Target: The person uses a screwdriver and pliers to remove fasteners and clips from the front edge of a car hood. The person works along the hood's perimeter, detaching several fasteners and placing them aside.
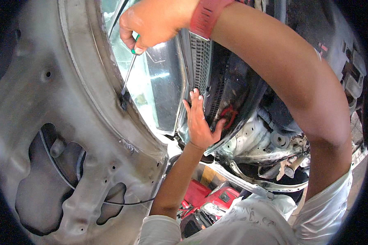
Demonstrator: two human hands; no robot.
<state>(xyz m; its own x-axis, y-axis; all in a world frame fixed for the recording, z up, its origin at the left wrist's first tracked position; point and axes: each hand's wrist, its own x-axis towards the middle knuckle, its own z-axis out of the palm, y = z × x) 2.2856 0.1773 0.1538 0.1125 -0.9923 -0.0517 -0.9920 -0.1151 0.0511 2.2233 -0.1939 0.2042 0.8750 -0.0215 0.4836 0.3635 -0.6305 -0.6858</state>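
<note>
My right hand (153, 24), a red band at its wrist, reaches across the top and pinches a screwdriver (130, 72) with a green handle and a thin metal shaft. The shaft points down to a dark spot at the edge of a grey metal panel (81, 122). Whether its tip sits inside a hole there I cannot tell. Lower down, my left hand (201, 127) lies with fingers spread on the black cowl grille (200, 61), holding nothing. Between the panel and the grille is the bright, reflecting windshield glass (165, 90).
The grey panel has large cutouts with a black cable (55, 163) running across them. At right lies an open engine bay (253, 139) with pipes and brackets. A red vehicle (210, 198) shows below, beyond the body edge.
</note>
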